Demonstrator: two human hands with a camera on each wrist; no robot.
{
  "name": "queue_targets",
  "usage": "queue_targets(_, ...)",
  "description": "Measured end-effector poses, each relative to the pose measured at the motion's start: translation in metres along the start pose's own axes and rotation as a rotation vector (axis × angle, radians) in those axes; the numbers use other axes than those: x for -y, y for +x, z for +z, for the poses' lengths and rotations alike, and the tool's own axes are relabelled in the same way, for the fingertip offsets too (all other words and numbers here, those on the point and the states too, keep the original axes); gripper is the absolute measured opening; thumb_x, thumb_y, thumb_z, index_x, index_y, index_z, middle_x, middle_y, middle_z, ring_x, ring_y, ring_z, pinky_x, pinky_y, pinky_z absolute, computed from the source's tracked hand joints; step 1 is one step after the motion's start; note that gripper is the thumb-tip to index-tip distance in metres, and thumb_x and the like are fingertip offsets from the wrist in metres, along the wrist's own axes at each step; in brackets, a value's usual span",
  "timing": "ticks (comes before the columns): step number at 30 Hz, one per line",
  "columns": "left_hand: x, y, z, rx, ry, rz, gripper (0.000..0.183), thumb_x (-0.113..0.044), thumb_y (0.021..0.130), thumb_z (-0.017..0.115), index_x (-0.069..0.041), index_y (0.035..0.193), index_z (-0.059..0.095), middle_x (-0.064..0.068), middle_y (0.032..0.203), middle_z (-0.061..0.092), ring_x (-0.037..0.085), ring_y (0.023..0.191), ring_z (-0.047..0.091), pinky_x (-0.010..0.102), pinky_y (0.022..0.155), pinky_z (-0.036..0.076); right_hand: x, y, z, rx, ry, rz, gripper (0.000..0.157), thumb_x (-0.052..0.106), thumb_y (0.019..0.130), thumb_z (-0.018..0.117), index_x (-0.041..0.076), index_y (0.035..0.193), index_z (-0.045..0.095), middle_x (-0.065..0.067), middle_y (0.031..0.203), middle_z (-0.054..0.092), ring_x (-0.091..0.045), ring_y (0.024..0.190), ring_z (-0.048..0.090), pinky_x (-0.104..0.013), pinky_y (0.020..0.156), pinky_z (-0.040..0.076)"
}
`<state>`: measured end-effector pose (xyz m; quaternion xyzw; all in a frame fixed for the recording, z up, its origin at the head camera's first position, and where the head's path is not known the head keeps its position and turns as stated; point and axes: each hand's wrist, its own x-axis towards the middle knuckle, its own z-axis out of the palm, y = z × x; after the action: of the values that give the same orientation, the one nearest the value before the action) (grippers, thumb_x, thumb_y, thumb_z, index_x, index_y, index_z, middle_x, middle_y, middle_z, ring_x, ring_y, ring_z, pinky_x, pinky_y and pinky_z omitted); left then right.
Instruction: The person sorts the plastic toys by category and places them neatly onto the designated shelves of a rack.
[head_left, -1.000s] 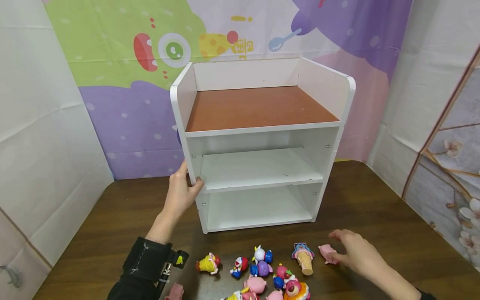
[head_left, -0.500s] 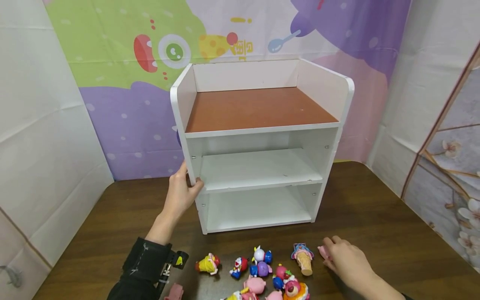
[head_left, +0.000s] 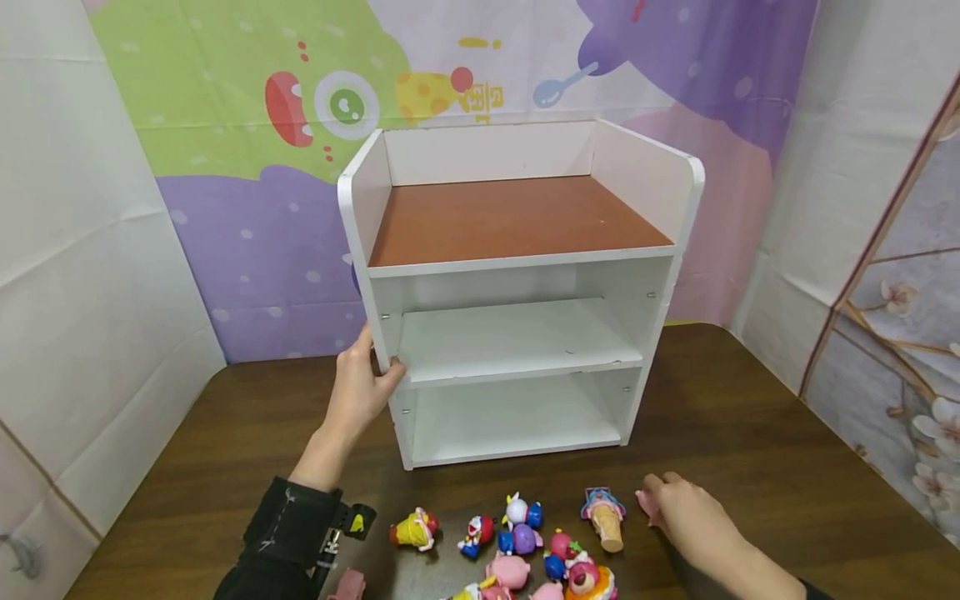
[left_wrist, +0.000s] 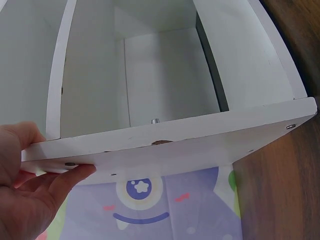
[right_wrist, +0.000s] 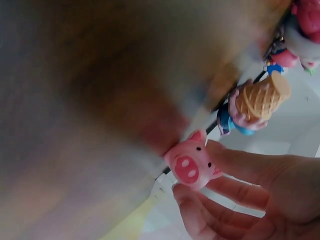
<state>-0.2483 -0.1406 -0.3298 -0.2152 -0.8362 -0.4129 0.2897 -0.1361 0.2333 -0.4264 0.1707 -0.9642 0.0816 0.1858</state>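
A white shelf unit (head_left: 517,260) with a brown top board stands on the table. My left hand (head_left: 358,385) grips the front edge of its left side panel, thumb on the inner side; in the left wrist view the fingers (left_wrist: 75,177) lie against the panel's outer face. At the front right, my right hand (head_left: 697,517) pinches a small pink pig figurine (right_wrist: 190,162) between thumb and fingers. In the head view the hand hides most of that pig. Just left of it lies an ice-cream-cone figurine (head_left: 607,527) with a blue and pink top.
Several small toy figures lie in front of the shelf: a yellow-clothed one (head_left: 415,529), a red and blue one (head_left: 477,536), another pink pig (head_left: 508,571) and a pink bear (head_left: 588,577). A printed cloth (head_left: 255,258) hangs behind the dark wooden table (head_left: 750,417).
My right hand has moved slightly left and down over the pink pig, and its fingers have closed on it. The left hand keeps its grip on the shelf panel.
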Motion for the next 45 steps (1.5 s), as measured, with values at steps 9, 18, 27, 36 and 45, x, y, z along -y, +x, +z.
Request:
queue_targets(9,-0.002,0.0,-0.001,-0.001,0.001,-0.001,0.052,0.004,0.073,0.052,0.004,0.124,0.041,0.03,0.108,0.058,0.032,0.091,0.056,0.051,0.063,0.054,-0.023,0.008,-0.012,0.292,0.385,0.101,0.018,0.009,0.07,0.069,0.003,0.087,0.062,0.001,0.065,0.058,-0.004,0.057,0.045,-0.024,0.048,0.044)
queue_targets(18,0.0,0.0,0.0,-0.006,0.005,0.003,0.05,0.004,0.073,0.052,0.006,0.121,0.042,0.03,0.106,0.059,0.032,0.091,0.056,0.052,0.063,0.054,-0.037,0.01,-0.011,0.419,0.704,0.157,0.022,0.007,0.076,0.063,-0.005,0.095,0.06,-0.006,0.07,0.062,-0.01,0.057,0.052,-0.024,0.047,0.05)
queue_targets(27,0.001,0.0,0.0,-0.004,0.002,0.003,0.051,0.004,0.073,0.052,0.005,0.123,0.042,0.03,0.107,0.059,0.031,0.09,0.056,0.051,0.06,0.054,-0.042,0.008,-0.009,0.461,0.795,0.209,0.023,0.003,0.078,0.06,-0.01,0.097,0.057,-0.008,0.071,0.06,-0.017,0.058,0.056,-0.026,0.049,0.054)
queue_targets(36,0.0,0.0,0.0,-0.002,0.0,0.002,0.052,0.004,0.073,0.052,0.004,0.123,0.041,0.03,0.109,0.058,0.032,0.093,0.055,0.052,0.064,0.054,-0.046,0.004,-0.009,0.488,0.77,0.222,0.023,0.003,0.078,0.057,-0.008,0.099,0.058,-0.008,0.072,0.06,-0.018,0.058,0.055,-0.029,0.049,0.053)
queue_targets(45,0.0,0.0,0.0,-0.004,0.0,-0.003,0.051,0.005,0.073,0.052,0.004,0.123,0.042,0.029,0.108,0.058,0.031,0.092,0.056,0.051,0.063,0.054,-0.033,0.003,-0.012,0.318,0.462,0.124,0.023,0.018,0.077,0.065,0.004,0.094,0.063,-0.005,0.085,0.065,-0.011,0.072,0.054,-0.03,0.059,0.051)
